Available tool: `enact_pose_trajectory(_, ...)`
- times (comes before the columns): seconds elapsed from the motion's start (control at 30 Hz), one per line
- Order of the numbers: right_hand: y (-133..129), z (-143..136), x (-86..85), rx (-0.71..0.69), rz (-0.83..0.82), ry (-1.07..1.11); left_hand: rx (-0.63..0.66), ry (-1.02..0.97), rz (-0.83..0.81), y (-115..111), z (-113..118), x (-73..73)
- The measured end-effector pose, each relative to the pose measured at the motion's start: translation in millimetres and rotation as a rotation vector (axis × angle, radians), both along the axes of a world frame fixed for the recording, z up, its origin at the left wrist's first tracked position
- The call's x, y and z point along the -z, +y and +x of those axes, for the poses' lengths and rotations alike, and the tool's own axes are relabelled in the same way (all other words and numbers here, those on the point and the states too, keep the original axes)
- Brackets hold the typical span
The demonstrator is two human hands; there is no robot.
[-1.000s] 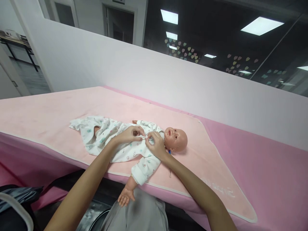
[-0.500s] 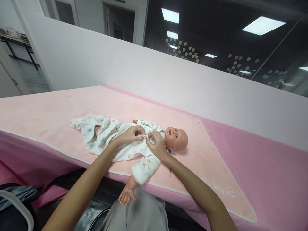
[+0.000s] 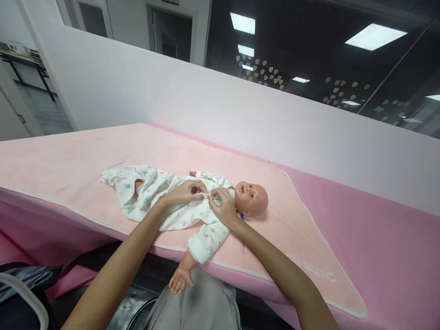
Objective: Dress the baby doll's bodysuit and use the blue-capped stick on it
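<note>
A baby doll (image 3: 252,200) lies on its back, head to the right, on a peach-pink mat (image 3: 282,238). It wears a white baby gown (image 3: 185,220) with small printed figures. My left hand (image 3: 187,191) pinches the gown's front at the chest, fingers closed on the cloth. Close beside it, my right hand (image 3: 223,206) pinches the same front edge nearer the neck. Whether a tie or fastener sits between my fingertips is too small to tell. One doll arm (image 3: 182,274) hangs over the mat's near edge, toward my lap.
A white low wall (image 3: 240,119) runs behind the mat, with dark glass (image 3: 309,55) above it. Pink cloth (image 3: 388,243) lies under the mat at right. A bag-like dark item with a grey handle (image 3: 25,293) is at lower left. My grey trousers (image 3: 202,307) are below.
</note>
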State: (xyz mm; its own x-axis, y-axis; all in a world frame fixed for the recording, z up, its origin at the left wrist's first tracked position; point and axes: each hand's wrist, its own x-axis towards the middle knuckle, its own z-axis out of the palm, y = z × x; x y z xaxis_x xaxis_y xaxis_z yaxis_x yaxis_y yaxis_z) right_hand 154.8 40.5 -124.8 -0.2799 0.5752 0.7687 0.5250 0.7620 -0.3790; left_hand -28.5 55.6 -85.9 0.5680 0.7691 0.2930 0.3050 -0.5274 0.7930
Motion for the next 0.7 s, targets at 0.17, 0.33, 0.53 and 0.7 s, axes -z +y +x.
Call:
enact_pose_trajectory(0.17,0.2,0.3,0.2,0.001,0.000,0.001,0.013,-0.016,0.010,1.5,-0.3,2.2)
enact_pose_trajectory(0.33,-0.3,0.3,-0.2,-0.001,0.018,0.004,0.018,-0.023,0.014,2.3,-0.9,4.0)
enact_pose_trajectory(0.53,0.1,0.1,0.2,-0.013,0.014,0.003,0.012,-0.034,0.008,4.0,-2.4,5.9)
enact_pose_trajectory(0.7,-0.3,0.0,0.0,-0.011,0.005,-0.012,0.014,-0.025,0.005,4.6,-2.9,6.5)
